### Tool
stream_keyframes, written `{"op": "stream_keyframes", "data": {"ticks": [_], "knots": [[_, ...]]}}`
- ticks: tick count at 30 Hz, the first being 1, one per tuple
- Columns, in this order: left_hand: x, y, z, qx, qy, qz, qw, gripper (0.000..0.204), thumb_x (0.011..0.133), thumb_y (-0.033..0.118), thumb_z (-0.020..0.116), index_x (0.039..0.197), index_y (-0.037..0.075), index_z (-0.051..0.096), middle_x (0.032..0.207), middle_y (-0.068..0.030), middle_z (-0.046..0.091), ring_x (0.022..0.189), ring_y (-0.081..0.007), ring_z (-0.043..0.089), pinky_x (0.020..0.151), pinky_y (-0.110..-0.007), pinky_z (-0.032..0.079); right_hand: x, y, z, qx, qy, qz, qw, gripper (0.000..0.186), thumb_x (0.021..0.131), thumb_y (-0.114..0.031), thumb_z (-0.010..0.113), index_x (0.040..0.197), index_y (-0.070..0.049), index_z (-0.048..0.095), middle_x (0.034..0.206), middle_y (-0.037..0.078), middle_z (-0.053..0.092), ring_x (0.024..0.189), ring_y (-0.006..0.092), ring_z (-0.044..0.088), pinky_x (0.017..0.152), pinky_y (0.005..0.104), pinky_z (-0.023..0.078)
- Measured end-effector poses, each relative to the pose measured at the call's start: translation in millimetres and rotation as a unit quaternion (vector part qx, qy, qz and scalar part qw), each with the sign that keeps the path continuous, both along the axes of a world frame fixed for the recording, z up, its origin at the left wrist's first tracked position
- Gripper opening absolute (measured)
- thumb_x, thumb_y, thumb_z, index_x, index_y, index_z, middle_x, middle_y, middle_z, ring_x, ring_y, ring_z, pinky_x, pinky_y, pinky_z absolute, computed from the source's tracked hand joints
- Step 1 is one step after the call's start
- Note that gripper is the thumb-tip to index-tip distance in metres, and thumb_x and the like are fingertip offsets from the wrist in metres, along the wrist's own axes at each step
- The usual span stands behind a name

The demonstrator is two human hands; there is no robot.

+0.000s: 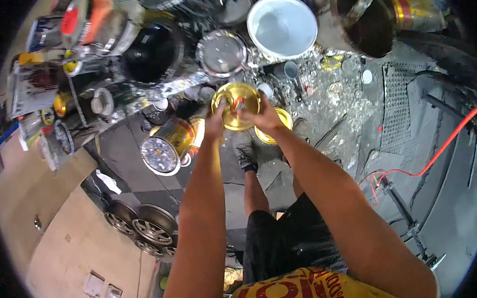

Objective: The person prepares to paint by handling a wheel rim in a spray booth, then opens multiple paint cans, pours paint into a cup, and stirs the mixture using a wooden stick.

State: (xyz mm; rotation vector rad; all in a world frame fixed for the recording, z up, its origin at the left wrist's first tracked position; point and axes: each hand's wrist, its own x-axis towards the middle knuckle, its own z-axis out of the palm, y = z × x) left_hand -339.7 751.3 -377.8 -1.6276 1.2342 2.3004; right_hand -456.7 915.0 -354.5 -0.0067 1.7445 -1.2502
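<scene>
In front of me, my left hand (215, 121) and my right hand (265, 118) hold a round, shiny gold metal lid (238, 122) between them. Each hand is closed on one side of its rim, thumbs over its face. A small red and white patch shows near its middle; I cannot tell whether it is a mark or a reflection. Beneath my right hand, partly covered by it, is another round gold rim (284, 117). A tilted gold can (179, 135) with a paint-spattered end lies left of my left hand.
A paint-crusted bench carries a white bucket (282, 28), a large dirty metal can (329, 28), a round grey-topped tub (221, 53) and a black container (152, 53). Wheel rims (153, 223) stand at lower left. A red hose (438, 154) runs along the right.
</scene>
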Motion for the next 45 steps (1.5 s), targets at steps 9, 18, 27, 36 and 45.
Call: {"op": "stream_keyframes", "data": {"ticks": [9,18,27,36,45], "knots": [[55.9,25.2,3.0,-0.013,-0.034,-0.138,0.990,0.057,0.103,0.040,0.060,0.151,0.011,0.048,0.129,-0.0071,0.069,0.114,-0.0230,0.065,0.102,-0.036,0.049,-12.7,33.4,-27.3,0.184,0.178,0.354,0.900,0.089,0.089,-0.049,0.072,0.154,-0.001,0.036,0.140,0.029,0.059,0.129,0.0424,0.059,0.108,0.0465,0.049],[159.3,150.3,185.5,-0.167,-0.027,-0.499,0.850,0.037,0.094,0.031,0.072,0.123,0.008,0.069,0.114,-0.0148,0.075,0.107,-0.0331,0.072,0.097,-0.042,0.054,10.6,221.9,167.7,0.332,0.081,0.281,0.897,0.043,0.092,-0.044,0.065,0.101,-0.004,0.076,0.101,0.024,0.073,0.098,0.0430,0.070,0.086,0.0515,0.054],[4.1,105.9,343.8,-0.346,0.126,-0.291,0.883,0.017,0.090,0.016,0.075,0.102,0.003,0.074,0.094,-0.0137,0.076,0.083,-0.0225,0.075,0.076,-0.035,0.057,60.1,374.5,321.9,0.383,0.111,0.073,0.914,0.051,0.090,-0.052,0.074,0.079,-0.002,0.074,0.072,0.013,0.074,0.068,0.0241,0.072,0.068,0.0404,0.055],[-237.1,7.4,384.5,-0.584,0.214,-0.167,0.765,0.069,0.071,0.008,0.085,0.133,0.004,0.056,0.127,-0.0204,0.064,0.120,-0.0389,0.062,0.104,-0.046,0.049,-17.8,410.1,339.3,0.301,0.037,0.161,0.939,0.040,0.094,-0.041,0.070,0.104,-0.002,0.075,0.091,0.009,0.076,0.083,0.0182,0.072,0.073,0.0348,0.055],[-308.9,-9.5,332.4,-0.603,0.135,-0.328,0.715,0.111,0.060,0.002,0.087,0.155,0.011,0.030,0.149,-0.0253,0.044,0.139,-0.0453,0.043,0.119,-0.049,0.038,-74.1,527.2,355.4,0.260,-0.014,-0.044,0.965,0.030,0.097,-0.028,0.066,0.109,-0.001,0.067,0.093,0.008,0.072,0.080,0.0163,0.068,0.067,0.0314,0.054]]}}
